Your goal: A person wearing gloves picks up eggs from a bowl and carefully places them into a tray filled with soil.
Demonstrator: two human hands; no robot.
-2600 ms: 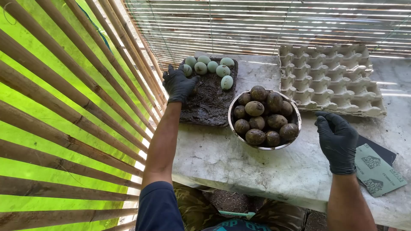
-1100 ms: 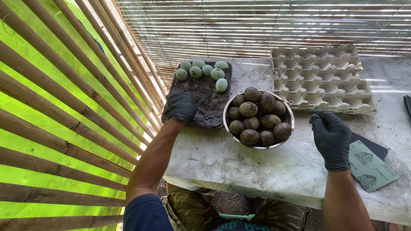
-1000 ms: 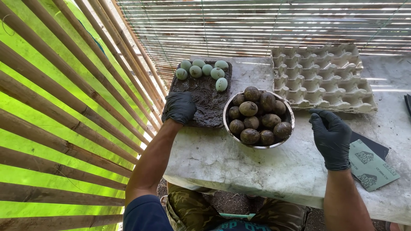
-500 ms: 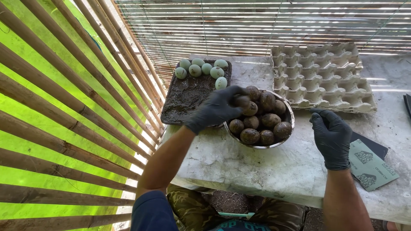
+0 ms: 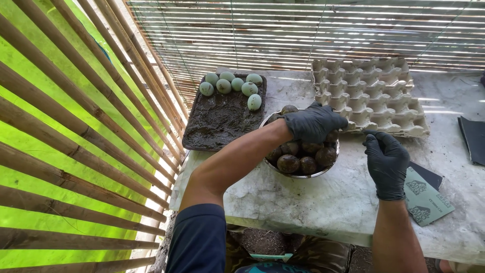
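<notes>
A gloved left hand (image 5: 314,122) is reaching into a metal bowl (image 5: 303,175) of mud-coated eggs (image 5: 288,163) on a marble worktop (image 5: 313,207), fingers curled over them; whether it is gripping one cannot be told. The gloved right hand (image 5: 387,162) is hovering loosely open and empty beside the bowl, near an egg tray (image 5: 371,96). Pale eggs (image 5: 236,85) are lying on a muddy tray (image 5: 220,121).

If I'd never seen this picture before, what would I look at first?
Probably the left hand in a black glove, reaching over the round metal bowl of dark mud-coated eggs in the middle of the pale stone table. Next, the pale blue-green eggs at the far end of the dark muddy tray, and the empty grey cardboard egg carton to the right.
</notes>
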